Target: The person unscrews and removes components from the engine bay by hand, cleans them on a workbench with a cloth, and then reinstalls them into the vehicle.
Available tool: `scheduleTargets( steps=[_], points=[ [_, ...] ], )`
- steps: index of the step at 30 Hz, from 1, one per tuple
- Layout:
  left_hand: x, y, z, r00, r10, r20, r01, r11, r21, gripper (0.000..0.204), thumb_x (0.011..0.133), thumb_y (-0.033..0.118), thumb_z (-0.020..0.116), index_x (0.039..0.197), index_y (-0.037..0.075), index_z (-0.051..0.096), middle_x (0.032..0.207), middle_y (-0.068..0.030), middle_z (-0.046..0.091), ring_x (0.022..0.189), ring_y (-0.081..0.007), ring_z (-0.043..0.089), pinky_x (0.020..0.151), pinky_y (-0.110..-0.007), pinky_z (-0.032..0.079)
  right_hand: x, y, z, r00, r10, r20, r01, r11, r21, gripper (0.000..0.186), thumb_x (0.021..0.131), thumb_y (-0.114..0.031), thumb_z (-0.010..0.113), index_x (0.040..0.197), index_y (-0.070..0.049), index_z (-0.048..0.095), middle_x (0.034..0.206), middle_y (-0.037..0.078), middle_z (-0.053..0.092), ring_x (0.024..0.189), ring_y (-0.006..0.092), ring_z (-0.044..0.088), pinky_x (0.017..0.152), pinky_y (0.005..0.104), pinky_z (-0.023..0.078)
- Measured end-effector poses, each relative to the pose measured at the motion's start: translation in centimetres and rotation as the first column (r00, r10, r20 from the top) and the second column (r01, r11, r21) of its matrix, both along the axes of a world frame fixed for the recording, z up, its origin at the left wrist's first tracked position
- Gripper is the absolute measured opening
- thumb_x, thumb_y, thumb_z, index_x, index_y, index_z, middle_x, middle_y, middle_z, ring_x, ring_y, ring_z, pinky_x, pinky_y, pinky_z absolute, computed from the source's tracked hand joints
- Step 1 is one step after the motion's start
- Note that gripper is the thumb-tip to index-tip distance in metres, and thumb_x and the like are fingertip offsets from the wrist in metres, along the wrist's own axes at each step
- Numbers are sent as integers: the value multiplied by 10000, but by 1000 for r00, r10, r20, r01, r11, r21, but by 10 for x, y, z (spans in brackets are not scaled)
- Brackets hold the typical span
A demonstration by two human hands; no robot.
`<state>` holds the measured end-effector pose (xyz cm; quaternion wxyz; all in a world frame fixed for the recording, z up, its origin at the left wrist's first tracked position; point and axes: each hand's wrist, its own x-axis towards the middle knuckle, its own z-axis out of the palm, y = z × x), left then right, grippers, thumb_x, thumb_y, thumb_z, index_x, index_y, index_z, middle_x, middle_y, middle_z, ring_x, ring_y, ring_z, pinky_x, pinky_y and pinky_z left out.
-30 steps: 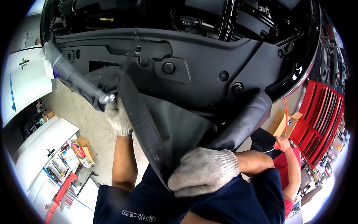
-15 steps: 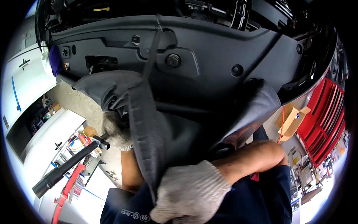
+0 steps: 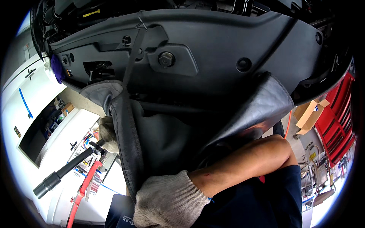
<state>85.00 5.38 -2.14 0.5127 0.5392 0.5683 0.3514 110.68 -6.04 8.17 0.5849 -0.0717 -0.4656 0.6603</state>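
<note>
My right hand [image 3: 167, 201], in a grey-white knitted glove, is closed on the lower edge of a black leather-like fender cover [image 3: 163, 133]. The cover hangs by a strap [image 3: 134, 57] and wire hook at the top of a dark plastic panel [image 3: 213, 45], and its right flap [image 3: 262, 102] folds outward, shiny. Beyond the cover's left edge, my gloved left hand [image 3: 109, 135] is partly hidden. It appears closed around the head end of a black long-handled tool [image 3: 68, 167], which slants down to the left; its exact kind is unclear. A large bolt head [image 3: 166, 59] shows in the panel.
Engine bay parts [image 3: 213, 4] lie beyond the panel. At left are a white cabinet [image 3: 30, 95] and a red bar [image 3: 81, 193]. To the right stand an open cardboard box [image 3: 310, 117] and a red tool chest [image 3: 336, 121]. A purple cloth [image 3: 57, 68] hangs far left.
Both hands have moved left; the right hand has drawn the cover's edge with it. The left forearm has gone out of sight behind the cover. The view has shifted slightly over the panel.
</note>
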Motion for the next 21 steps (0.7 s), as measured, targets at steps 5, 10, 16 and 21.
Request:
scheduleTargets(
  steps=[5,10,16,21],
  points=[
    [-2,-3,-12,991,125,42,-121,987,-102,429,1101,435,547,1111,14,632,1076,-105,645,958,-208,607,973,-359,504,22,-5,-5,1000,6,-12,-6,1000,-4,246,822,-252,676,729,-25,656,693,201,648,711,402,678,640,511,517],
    [-9,1,-46,990,-59,-127,57,998,-15,515,1134,440,504,1365,-14,575,1281,-108,640,1092,-189,623,1037,-316,501,106,-29,-1,943,44,330,-44,999,-6,301,1038,-336,668,1185,-75,691,861,61,727,713,240,728,618,358,572],
    [39,3,-46,984,-26,-179,61,979,194,241,997,112,732,1192,-24,691,1089,-99,699,1016,-192,650,955,-282,530,157,-45,42,-349,51,936,806,526,272,203,808,-92,811,942,-8,683,830,150,653,771,357,688,690,440,547],
    [98,24,-15,977,-202,76,204,979,-17,161,989,118,734,897,1,673,803,-7,658,707,-107,600,640,-276,470,165,5,-23,-858,-28,514,401,589,702,238,883,-176,765,1069,-62,670,1018,137,675,980,347,672,870,484,533]
  ],
)
